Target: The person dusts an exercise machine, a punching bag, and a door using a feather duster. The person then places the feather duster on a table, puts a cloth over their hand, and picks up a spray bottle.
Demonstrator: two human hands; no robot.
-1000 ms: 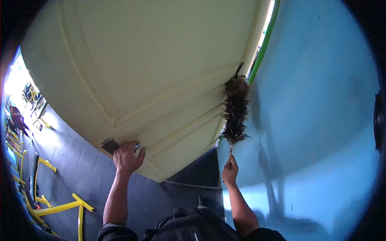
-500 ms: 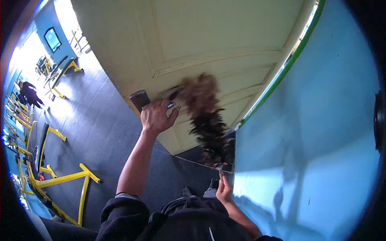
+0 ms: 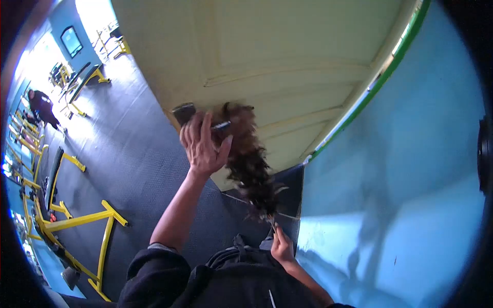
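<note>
My right hand (image 3: 282,247) is closed round the thin handle of a brown and black feather duster (image 3: 249,169), low in the middle of the view. The duster slants up and left, its feathered tip against the cream panelled door (image 3: 287,46) beside the door's handle. Near the door's edge my left hand (image 3: 201,146) lies over the lock area with its fingers spread, between a dark lock box (image 3: 184,112) and a small shiny metal part (image 3: 221,125). The duster's tip partly passes behind my left thumb.
A light blue wall (image 3: 390,154) with a green edge strip (image 3: 377,84) is on the right. Yellow-framed gym equipment (image 3: 77,222) stands at the left on the dark floor (image 3: 136,169). Farther back at the upper left, a person in dark clothes (image 3: 43,108) is upright.
The duster has swung left and down from the door's hinge side to the handle beside my left hand. My left hand's fingers have spread, and the view has shifted.
</note>
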